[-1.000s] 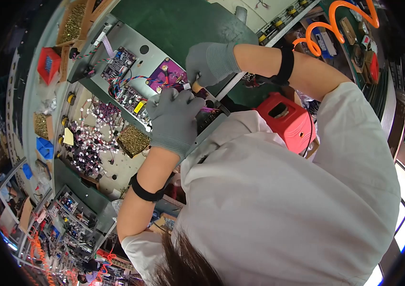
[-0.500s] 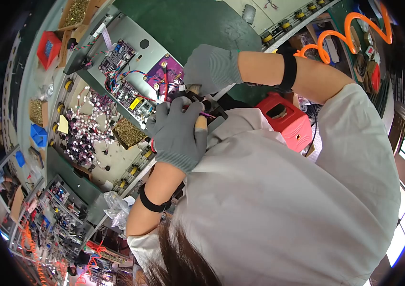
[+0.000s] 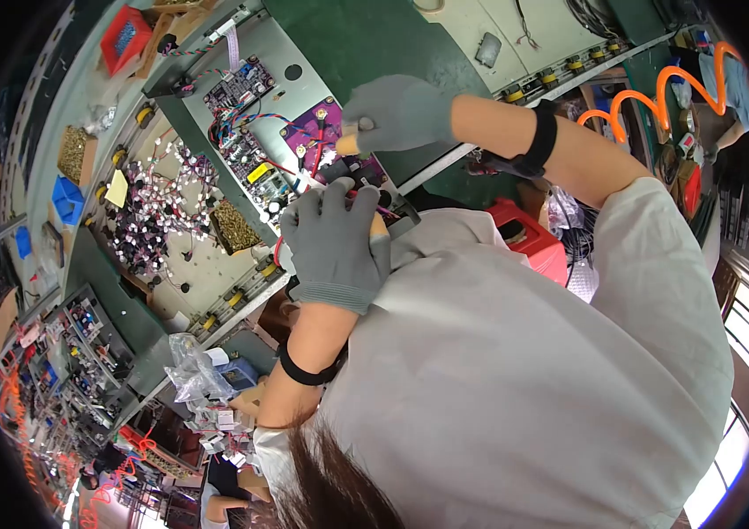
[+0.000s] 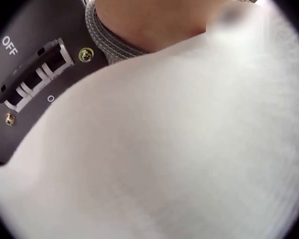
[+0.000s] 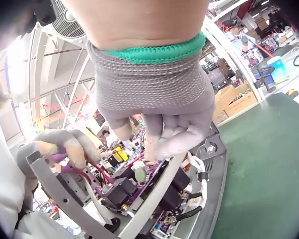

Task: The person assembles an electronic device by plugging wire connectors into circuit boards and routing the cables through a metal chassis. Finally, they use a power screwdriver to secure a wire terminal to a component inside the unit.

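In the head view, my gloved left hand (image 3: 335, 251) is at the near edge of an open metal chassis (image 3: 291, 88). The right wrist view shows its bent fingers (image 5: 75, 152) pinching purple and red wires (image 5: 65, 168). My gloved right hand (image 3: 401, 115) is bent over the purple board (image 3: 304, 132), fingertips close to red wires (image 3: 319, 150). From the right wrist, its fingers point down at the boards, partly curled; whether they hold anything is unclear. A white sleeve or shirt covers most of the left wrist view, beside a dark panel (image 4: 20, 55) marked OFF.
Left of the chassis lie a heap of small wired connectors (image 3: 158, 207) and a box of brass parts (image 3: 233, 227). A red container (image 3: 533, 242) stands by the body at the right. An orange coiled hose (image 3: 661, 101) hangs at the upper right.
The head view has shifted. My right hand has drawn back slightly from my left, uncovering more of the black parts and red wires between them. My left hand stays at the chassis edge.
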Demonstrator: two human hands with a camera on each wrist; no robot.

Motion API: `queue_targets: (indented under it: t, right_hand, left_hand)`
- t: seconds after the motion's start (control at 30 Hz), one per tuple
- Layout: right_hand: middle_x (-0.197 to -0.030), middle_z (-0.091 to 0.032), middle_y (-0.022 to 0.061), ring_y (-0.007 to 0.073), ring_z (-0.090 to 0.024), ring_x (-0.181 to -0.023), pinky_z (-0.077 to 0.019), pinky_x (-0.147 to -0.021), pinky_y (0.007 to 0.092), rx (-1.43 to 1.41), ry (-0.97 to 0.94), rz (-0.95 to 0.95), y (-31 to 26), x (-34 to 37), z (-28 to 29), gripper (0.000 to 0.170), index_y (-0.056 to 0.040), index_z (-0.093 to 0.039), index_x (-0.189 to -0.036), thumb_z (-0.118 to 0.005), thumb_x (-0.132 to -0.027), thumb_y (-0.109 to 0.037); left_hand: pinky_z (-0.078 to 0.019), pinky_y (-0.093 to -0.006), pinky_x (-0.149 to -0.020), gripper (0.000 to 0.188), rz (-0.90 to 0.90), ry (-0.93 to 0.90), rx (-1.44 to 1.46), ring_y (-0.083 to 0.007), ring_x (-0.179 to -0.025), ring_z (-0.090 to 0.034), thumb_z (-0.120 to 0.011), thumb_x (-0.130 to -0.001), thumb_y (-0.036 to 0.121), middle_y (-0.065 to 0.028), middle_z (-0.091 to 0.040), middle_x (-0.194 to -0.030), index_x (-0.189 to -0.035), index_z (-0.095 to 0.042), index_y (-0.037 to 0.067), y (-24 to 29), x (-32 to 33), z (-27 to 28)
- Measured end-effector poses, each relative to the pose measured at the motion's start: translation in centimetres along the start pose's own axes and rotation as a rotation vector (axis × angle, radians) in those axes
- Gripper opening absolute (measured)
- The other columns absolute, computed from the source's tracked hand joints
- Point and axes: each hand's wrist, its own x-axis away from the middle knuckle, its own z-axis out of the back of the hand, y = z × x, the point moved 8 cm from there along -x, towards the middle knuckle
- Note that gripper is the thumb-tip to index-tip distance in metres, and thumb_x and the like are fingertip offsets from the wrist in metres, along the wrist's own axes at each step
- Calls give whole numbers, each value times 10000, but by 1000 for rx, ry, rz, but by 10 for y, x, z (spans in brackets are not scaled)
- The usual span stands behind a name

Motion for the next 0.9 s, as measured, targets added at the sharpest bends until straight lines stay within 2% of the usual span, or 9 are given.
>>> queue_targets:
  t: [0.17, 0.23, 0.37, 0.47, 0.67, 0.77, 0.8, 0.87, 0.9]
  right_hand:
    - [-944, -614, 71, 238, -614, -880, -478, -743, 379, 214, -1, 67, -31, -12, -3, 301, -145, -619, -965, -659, -775, -375]
    - [-889, -620, 85, 249, -625, -861, -486, -732, 384, 206, -59, -21, -29, -20, -12, 301, -139, -610, -969, -674, -762, -349]
    - [-814, -622, 95, 274, -631, -802, -500, -715, 387, 262, -78, -57, -45, -27, -14, 299, -117, -604, -956, -676, -755, -327]
    - [-762, -619, 109, 295, -633, -760, -505, -688, 397, 281, -34, -2, -55, -34, -18, 254, -102, -616, -931, -656, -764, -289]
    - [-816, -631, 126, 303, -627, -776, -498, -682, 408, 465, -112, -127, -44, -34, -17, 172, -87, -647, -906, -576, -771, -165]
    - [-871, -638, 136, 291, -626, -788, -508, -695, 387, 157, 80, 26, -50, -23, -3, 190, -67, -664, -935, -599, -775, -149]
    - [-871, -638, 136, 291, -626, -788, -508, -695, 387, 160, 74, 28, -49, -21, -6, 190, -67, -664, -935, -599, -775, -149]
    - [-854, -634, 131, 273, -622, -774, -503, -708, 365, -286, 141, 178, -53, -20, -7, 170, -52, -679, -912, -632, -757, -101]
    - [-854, -634, 131, 273, -622, -774, -503, -708, 365, -288, 135, 180, -52, -22, -14, 170, -52, -679, -912, -632, -757, -101]
  left_hand:
    - [-319, -449, -872, 363, 42, 56, -22, -311, -974, -491, -520, -675, 211, -95, -558, -1075, -1014, -614, 120, -6, 6, 5]
    - [-325, -448, -865, 358, 43, 78, -13, -311, -963, -493, -521, -677, 213, -95, -560, -1065, -1008, -614, 116, -11, 11, 7]
    - [-344, -451, -843, 330, 48, 121, -14, -312, -938, -497, -522, -680, 217, -92, -567, -1043, -973, -620, 101, -17, 17, 9]
    - [-351, -458, -836, 310, 63, 134, 15, -311, -931, -496, -522, -680, 215, -89, -568, -1050, -949, -623, 96, -22, 24, 11]
    - [-355, -458, -845, 295, 83, 211, -27, -323, -967, -490, -524, -667, 194, -86, -568, -1064, -929, -621, 101, -26, 35, 22]
    - [-365, -457, -835, 301, 104, 210, -26, -331, -990, -484, -526, -653, 187, -82, -567, -1063, -927, -619, 105, -27, 39, 25]
    - [-365, -457, -835, 301, 110, 211, -23, -331, -990, -484, -526, -653, 187, -82, -567, -1063, -927, -619, 105, -29, 42, 25]
    - [-375, -449, -820, 321, 127, 200, -37, -313, -965, -497, -534, -639, 214, -78, -574, -1044, -929, -618, 106, -33, 45, 19]
    - [-375, -449, -820, 321, 132, 198, -36, -313, -965, -497, -534, -639, 214, -78, -574, -1044, -929, -618, 106, -35, 47, 16]
